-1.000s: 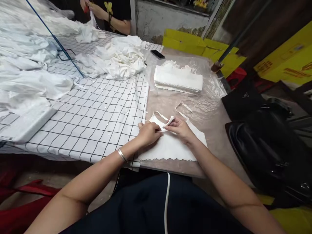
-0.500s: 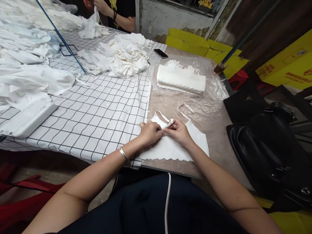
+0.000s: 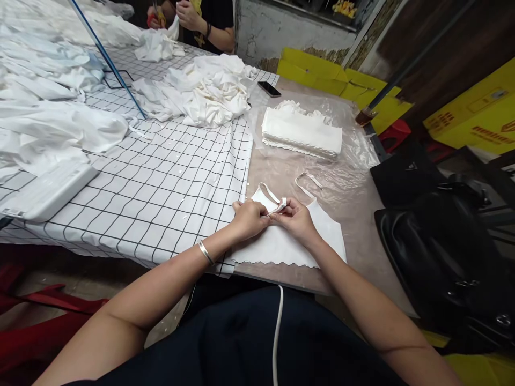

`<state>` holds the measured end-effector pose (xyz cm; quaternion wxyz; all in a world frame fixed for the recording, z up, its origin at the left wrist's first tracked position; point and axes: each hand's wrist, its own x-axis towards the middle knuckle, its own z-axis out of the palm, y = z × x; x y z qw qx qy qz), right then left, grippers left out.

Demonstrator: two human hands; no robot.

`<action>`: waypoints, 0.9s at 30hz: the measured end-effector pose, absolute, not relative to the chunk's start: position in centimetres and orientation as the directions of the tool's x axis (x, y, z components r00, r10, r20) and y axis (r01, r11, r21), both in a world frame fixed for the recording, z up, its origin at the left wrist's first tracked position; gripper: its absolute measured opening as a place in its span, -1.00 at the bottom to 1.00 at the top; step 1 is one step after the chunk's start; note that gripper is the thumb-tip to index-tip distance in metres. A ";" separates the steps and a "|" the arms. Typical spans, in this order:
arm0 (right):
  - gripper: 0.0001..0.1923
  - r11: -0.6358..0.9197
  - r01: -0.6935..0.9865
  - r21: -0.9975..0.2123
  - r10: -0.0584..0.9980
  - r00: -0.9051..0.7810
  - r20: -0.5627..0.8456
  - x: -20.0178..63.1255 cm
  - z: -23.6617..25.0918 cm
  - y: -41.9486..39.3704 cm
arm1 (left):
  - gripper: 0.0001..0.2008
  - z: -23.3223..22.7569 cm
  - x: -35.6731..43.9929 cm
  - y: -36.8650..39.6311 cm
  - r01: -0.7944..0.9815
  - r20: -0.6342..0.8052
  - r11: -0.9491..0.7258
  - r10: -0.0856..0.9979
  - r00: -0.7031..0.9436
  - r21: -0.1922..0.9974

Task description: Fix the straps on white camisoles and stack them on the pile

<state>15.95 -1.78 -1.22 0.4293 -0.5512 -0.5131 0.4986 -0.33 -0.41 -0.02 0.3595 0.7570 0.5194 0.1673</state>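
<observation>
A white camisole top [image 3: 281, 247] with a scalloped hem lies flat on the brown table [image 3: 362, 236] in front of me. My left hand [image 3: 248, 220] and my right hand [image 3: 296, 219] meet over its upper left part and together pinch its left shoulder strap [image 3: 277, 202], which loops up from the fabric. The other strap [image 3: 308, 181] lies loose on the table beyond my right hand. A silver bangle sits on my left wrist.
A neat stack of folded white tops [image 3: 301, 135] rests on clear plastic farther back, with a phone [image 3: 269, 89] behind it. A heap of white garments [image 3: 205, 94] lies on the checked cloth [image 3: 161, 193]. Another person's hands [image 3: 183, 13] work opposite. A black bag [image 3: 446, 252] stands at right.
My hands stay on the strap with only small finger shifts. The view has drifted slightly, and the other person's hands have moved at the far edge.
</observation>
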 end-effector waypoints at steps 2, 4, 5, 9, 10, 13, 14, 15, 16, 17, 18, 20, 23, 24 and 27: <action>-0.62 -0.052 0.215 -0.975 0.998 -0.022 -0.058 16.2 -1.1 -1.8 | -0.73 0.1 -0.3 -0.3 0.659 -0.125 -0.187 0.910 0.397 0.728; -0.70 0.001 0.306 -0.952 1.000 -0.022 -0.006 16.5 -0.8 -1.9 | -0.74 0.1 -0.3 -0.2 0.655 -0.132 -0.178 0.909 0.395 0.735; -0.73 0.009 0.342 -0.940 1.000 -0.030 -0.001 16.5 -0.6 -1.9 | -0.75 0.2 -0.3 -0.2 0.661 -0.133 -0.185 0.907 0.400 0.727; -0.80 -0.135 0.307 -0.942 0.977 -0.115 -0.178 16.4 0.4 -1.7 | -0.89 0.3 -0.3 -2.0 0.765 0.037 -0.363 0.913 0.407 0.532; -0.80 -0.192 0.242 -0.951 0.963 -0.141 -0.231 16.3 0.8 -1.4 | -0.85 0.1 -0.5 -2.8 0.777 0.115 -0.432 0.895 0.431 0.458; -0.84 -0.338 0.020 -0.941 0.917 -0.220 -0.334 16.0 2.0 0.8 | -0.66 -1.0 -1.3 -5.7 0.669 0.241 -0.675 0.737 0.631 0.312; -0.86 -0.378 -0.023 -0.926 0.900 -0.243 -0.361 15.8 2.5 1.9 | -0.60 -1.6 -1.7 -6.5 0.607 0.233 -0.739 0.671 0.704 0.293; -0.89 -0.411 -0.044 -0.911 0.885 -0.261 -0.386 15.6 2.9 3.3 | -0.53 -2.2 -2.0 -7.2 0.560 0.210 -0.779 0.620 0.756 0.282; -0.90 -0.434 -0.047 -0.900 0.872 -0.272 -0.406 15.3 3.3 4.8 | -0.46 -2.7 -2.3 -7.7 0.536 0.181 -0.798 0.590 0.787 0.275; -0.91 -0.445 -0.033 -0.895 0.864 -0.279 -0.419 14.9 3.5 6.3 | -0.43 -3.1 -2.5 -8.0 0.533 0.152 -0.802 0.582 0.799 0.270; -0.92 -0.449 -0.004 -0.894 0.858 -0.284 -0.429 14.4 3.6 7.8 | -0.41 -3.4 -2.7 -8.2 0.540 0.129 -0.799 0.585 0.801 0.264; -0.94 -0.442 0.100 -0.891 0.848 -0.277 -0.452 13.1 3.5 10.3 | -0.40 -3.6 -2.8 -8.3 0.558 0.104 -0.792 0.594 0.797 0.250; -0.86 -0.426 0.293 -0.856 0.847 -0.203 -0.491 11.8 2.7 12.6 | -0.40 -3.6 -2.9 -8.2 0.567 0.092 -0.792 0.597 0.797 0.227; -0.81 -0.404 0.363 -0.840 0.860 -0.162 -0.484 12.0 2.6 13.0 | -0.39 -3.6 -2.9 -8.2 0.567 0.090 -0.794 0.595 0.798 0.221; -0.72 -0.248 0.597 -0.763 0.950 -0.006 -0.313 15.7 3.1 13.9 | -0.35 -3.6 -3.1 -8.2 0.556 0.083 -0.802 0.583 0.808 0.217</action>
